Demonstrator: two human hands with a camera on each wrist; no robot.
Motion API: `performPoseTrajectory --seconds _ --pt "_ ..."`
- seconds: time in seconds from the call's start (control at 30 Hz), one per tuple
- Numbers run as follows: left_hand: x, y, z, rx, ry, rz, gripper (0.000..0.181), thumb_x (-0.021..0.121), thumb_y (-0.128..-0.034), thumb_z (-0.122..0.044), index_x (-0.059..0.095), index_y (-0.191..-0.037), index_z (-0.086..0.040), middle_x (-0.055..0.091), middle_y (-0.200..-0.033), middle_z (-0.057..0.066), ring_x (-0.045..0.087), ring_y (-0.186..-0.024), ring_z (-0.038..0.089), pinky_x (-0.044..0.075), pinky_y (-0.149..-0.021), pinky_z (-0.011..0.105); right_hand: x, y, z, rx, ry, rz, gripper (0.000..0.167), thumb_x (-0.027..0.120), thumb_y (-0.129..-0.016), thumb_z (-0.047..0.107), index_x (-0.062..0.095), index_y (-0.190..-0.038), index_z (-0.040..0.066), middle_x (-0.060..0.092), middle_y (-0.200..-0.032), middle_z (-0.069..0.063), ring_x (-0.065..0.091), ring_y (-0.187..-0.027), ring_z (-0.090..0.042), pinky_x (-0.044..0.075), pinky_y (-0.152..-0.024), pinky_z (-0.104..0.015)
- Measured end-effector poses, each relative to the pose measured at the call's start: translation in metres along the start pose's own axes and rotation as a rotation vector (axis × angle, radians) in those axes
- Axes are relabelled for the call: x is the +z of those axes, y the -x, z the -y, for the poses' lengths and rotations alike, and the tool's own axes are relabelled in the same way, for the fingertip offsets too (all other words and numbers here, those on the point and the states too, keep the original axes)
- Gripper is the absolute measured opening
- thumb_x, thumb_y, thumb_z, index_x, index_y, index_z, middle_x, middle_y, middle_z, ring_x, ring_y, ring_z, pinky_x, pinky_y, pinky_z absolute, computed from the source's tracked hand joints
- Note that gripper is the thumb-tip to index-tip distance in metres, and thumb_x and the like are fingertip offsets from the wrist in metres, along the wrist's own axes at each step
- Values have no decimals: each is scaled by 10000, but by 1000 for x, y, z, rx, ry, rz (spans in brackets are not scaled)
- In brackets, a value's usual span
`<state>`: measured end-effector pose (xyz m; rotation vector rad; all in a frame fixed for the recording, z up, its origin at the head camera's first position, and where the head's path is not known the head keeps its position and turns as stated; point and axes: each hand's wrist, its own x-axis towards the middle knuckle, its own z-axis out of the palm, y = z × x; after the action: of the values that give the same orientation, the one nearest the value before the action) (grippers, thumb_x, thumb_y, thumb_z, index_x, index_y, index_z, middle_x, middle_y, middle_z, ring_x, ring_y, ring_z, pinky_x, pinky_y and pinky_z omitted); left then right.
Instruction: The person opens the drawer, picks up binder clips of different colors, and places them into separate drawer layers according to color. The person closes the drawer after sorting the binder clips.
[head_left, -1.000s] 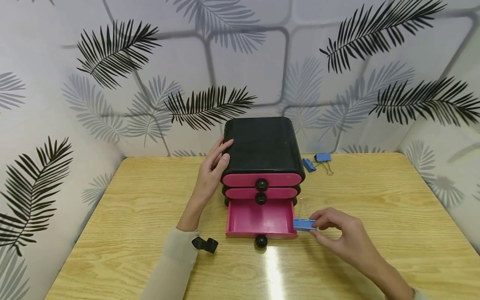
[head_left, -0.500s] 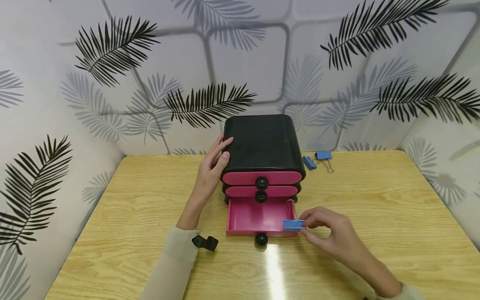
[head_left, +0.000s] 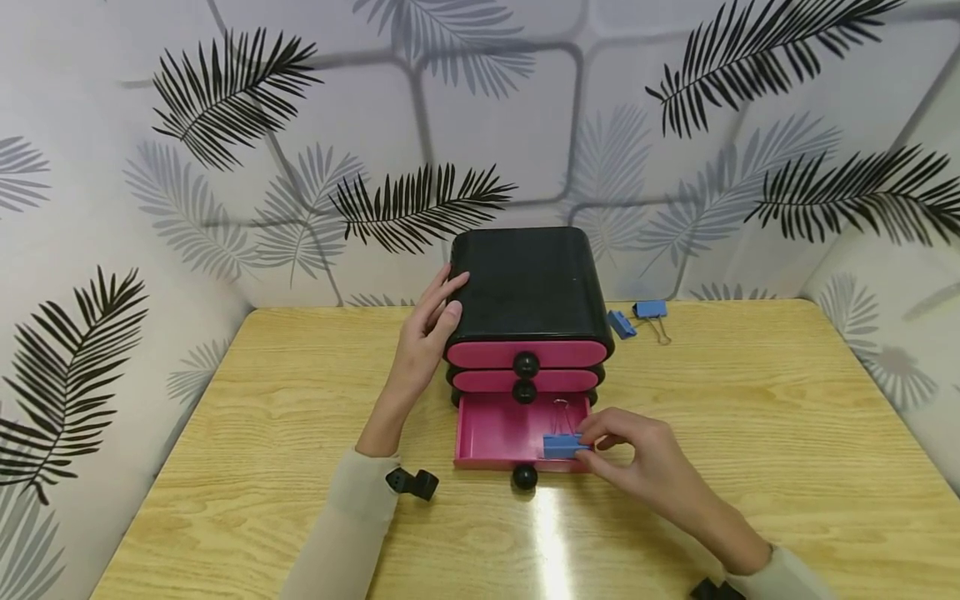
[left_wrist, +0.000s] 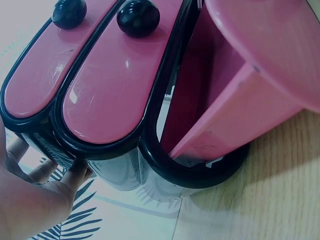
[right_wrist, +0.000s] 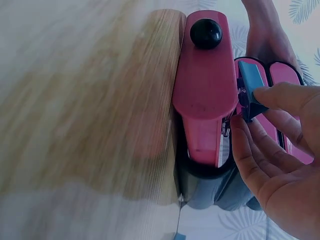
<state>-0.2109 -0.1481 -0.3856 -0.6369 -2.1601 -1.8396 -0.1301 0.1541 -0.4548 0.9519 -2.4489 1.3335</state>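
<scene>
A black cabinet (head_left: 525, 283) with pink drawer fronts stands on the table, its bottom drawer (head_left: 495, 437) pulled out. My left hand (head_left: 420, 346) rests against the cabinet's left side, fingers on the top edge; in the left wrist view the hand (left_wrist: 40, 190) touches the black casing. Between thumb and fingers, my right hand (head_left: 637, 458) pinches one end of a blue binder clip (head_left: 561, 446), held over the right part of the pulled-out drawer. The right wrist view shows the clip (right_wrist: 253, 87) in the pinch of the hand (right_wrist: 280, 145), beside the drawer front (right_wrist: 205, 75).
Two blue binder clips, one (head_left: 621, 324) beside the cabinet and another (head_left: 649, 309) just right of it, lie near the table's back edge. The wooden table (head_left: 300, 417) meets a leaf-patterned wall covering (head_left: 495, 133) behind the cabinet.
My right hand has moved left with the binder clip, from beside the bottom drawer's right edge to over its inside. My left hand stays on the cabinet.
</scene>
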Motion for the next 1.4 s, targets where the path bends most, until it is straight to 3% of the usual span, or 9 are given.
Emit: performPoseTrajectory --seconds 0.37,0.6,0.77,1.4 --pt "-1 1 -1 -2 -7 3 460 467 -1064 -96 481 -1508 25 236 -1668 205 336 -1498 332 325 -1171 525 21 -16 4 -1 17 21 189 837 -831 12 752 -920 154 705 -897 96 611 -703 -98 557 -610 -320" --pt "-1 1 -1 3 -6 -1 459 463 -1059 -86 484 -1502 35 240 -1665 211 321 -1506 327 316 -1175 532 35 -24 8 61 12 29 134 846 -838 61 777 -928 133 738 -900 64 668 -792 -35 592 -681 -346" --pt "-1 1 1 4 -3 1 461 457 -1056 -81 484 -1500 38 241 -1666 208 341 -1494 336 329 -1166 536 46 -28 8 88 4 43 112 840 -847 72 775 -923 123 738 -895 51 678 -774 -48 596 -643 -309" --pt "0 1 0 13 -5 3 457 461 -1053 -79 494 -1494 34 255 -1661 208 368 -1481 330 338 -1159 543 66 -42 11 130 -29 121 34 806 -901 159 817 -914 129 758 -966 56 687 -832 -56 577 -656 -312"
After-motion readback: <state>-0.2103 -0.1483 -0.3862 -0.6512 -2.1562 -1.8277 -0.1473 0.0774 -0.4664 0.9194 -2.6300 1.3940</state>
